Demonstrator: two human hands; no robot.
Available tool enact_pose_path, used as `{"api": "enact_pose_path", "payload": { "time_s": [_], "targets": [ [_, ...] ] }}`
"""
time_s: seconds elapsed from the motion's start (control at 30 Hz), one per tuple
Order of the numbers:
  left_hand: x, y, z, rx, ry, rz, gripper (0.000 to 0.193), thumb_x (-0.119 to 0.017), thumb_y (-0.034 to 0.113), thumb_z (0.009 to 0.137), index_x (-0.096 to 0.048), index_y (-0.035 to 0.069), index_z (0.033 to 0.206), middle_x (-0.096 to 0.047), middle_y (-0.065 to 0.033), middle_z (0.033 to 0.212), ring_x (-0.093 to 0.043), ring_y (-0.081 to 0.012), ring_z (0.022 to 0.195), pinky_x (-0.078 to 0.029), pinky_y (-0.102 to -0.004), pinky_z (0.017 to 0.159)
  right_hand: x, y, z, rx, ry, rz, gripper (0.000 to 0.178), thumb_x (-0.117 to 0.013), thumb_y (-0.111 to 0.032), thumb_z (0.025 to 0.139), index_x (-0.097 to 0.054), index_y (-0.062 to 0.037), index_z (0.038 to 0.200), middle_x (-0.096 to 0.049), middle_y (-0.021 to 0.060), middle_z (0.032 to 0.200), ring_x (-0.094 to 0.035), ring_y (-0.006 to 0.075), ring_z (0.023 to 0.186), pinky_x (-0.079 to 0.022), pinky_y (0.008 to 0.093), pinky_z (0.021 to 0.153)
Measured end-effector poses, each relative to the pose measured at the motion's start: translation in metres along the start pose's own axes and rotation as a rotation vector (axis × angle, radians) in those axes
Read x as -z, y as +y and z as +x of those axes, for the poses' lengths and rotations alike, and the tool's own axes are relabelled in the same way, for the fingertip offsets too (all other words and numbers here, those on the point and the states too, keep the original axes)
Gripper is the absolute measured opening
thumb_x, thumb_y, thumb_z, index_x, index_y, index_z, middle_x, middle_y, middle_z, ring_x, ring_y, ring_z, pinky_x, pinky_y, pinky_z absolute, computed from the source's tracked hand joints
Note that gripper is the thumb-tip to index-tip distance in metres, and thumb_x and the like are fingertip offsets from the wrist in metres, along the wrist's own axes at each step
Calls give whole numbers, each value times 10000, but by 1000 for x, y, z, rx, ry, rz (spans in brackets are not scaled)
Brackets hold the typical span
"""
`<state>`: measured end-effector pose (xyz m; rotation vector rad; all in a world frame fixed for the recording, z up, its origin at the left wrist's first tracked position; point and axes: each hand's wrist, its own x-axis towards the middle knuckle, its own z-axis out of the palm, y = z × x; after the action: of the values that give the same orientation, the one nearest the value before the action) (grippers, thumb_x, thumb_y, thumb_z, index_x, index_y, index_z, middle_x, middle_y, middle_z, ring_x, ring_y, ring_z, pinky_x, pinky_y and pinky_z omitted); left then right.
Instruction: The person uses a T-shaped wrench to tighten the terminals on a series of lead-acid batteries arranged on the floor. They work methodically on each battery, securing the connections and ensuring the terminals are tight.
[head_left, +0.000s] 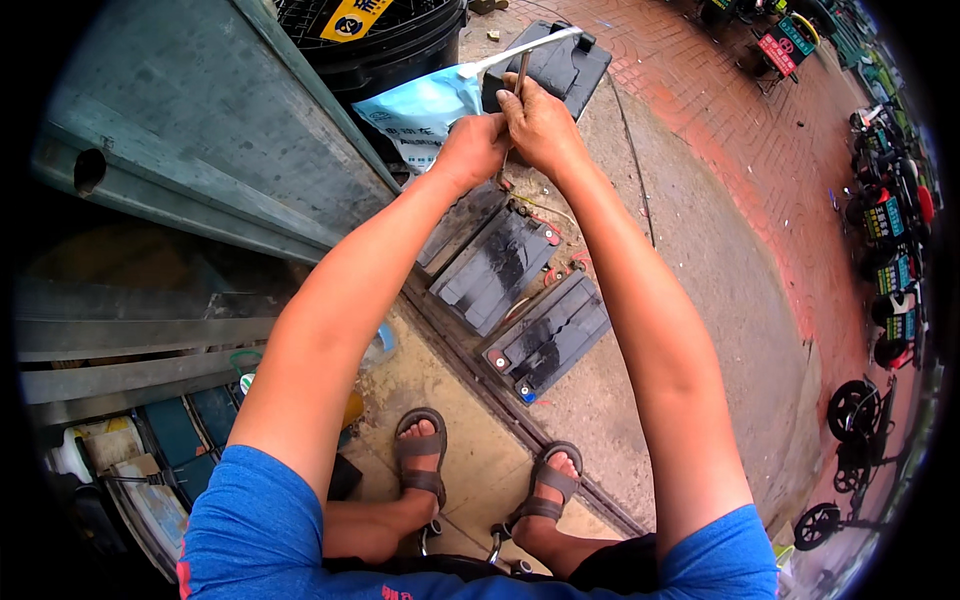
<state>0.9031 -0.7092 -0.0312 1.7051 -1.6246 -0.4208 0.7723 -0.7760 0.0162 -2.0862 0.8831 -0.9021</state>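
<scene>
Both arms stretch forward over a row of black batteries (497, 266) lying on the concrete ground. My right hand (540, 122) is closed around the thin metal shaft of a tool (521, 68) with a pale crossbar on top. Beside it, touching it, my left hand (472, 148) is also closed low on the same shaft. The tool's lower end is hidden behind the hands. A second battery (550, 335) lies nearer my sandalled feet (421, 455). Red and blue terminals show at the battery corners.
A grey metal shutter (210, 130) stands at the left. A light blue bag (420, 110) and a black bin (395, 40) sit behind the hands, with a black case (565, 62) beyond. Parked scooters (890, 230) line the red brick pavement at right. Boxes (170, 440) lie at lower left.
</scene>
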Motion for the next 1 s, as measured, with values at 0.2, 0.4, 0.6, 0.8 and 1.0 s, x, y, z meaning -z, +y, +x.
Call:
{"api": "enact_pose_path", "payload": {
  "time_s": [0.2, 0.4, 0.6, 0.8, 1.0],
  "targets": [
    [-10, 3, -6, -9, 239, 78, 231, -675, 257, 933, -724, 39, 989, -733, -214, 957, -693, -432, 956, -549, -491, 805, 6, -5, -4, 5, -26, -52, 362, -592, -275, 1028, -646, -24, 1284, -723, 262, 1084, -699, 420, 1053, -537, 446, 912],
    [0, -3, -1, 92, 22, -139, 307, -666, 285, 952, -676, 76, 1176, -737, -204, 1034, -700, -429, 956, -558, -487, 834, 1, 3, -5, 70, 34, -119, 265, -605, -250, 1000, -675, -17, 1103, -725, 264, 995, -691, 454, 971, -534, 510, 855],
    [-11, -5, -9, 50, 161, -49, 238, -674, 269, 956, -736, 63, 1057, -749, -191, 948, -725, -386, 871, -573, -465, 772, 3, -14, -9, 8, -33, 10, 240, -637, -235, 985, -681, -14, 1069, -729, 242, 940, -701, 433, 933, -540, 488, 828],
    [1, 16, -7, 206, -124, -98, 321, -751, 364, 902, -748, 58, 1000, -749, -165, 907, -734, -362, 806, -573, -459, 773, 7, -5, -11, -47, -4, -26, 268, -646, -237, 983, -699, -11, 1117, -747, 181, 941, -732, 305, 898, -552, 406, 827],
    [-24, -25, -16, 130, -234, 369, 353, -784, 385, 857, -773, 68, 1011, -745, -172, 954, -725, -318, 931, -554, -463, 886, 8, -13, -10, -94, -19, 46, 246, -609, -218, 1016, -684, -17, 1137, -767, 128, 942, -736, 228, 901, -559, 372, 837]
  ]
}}
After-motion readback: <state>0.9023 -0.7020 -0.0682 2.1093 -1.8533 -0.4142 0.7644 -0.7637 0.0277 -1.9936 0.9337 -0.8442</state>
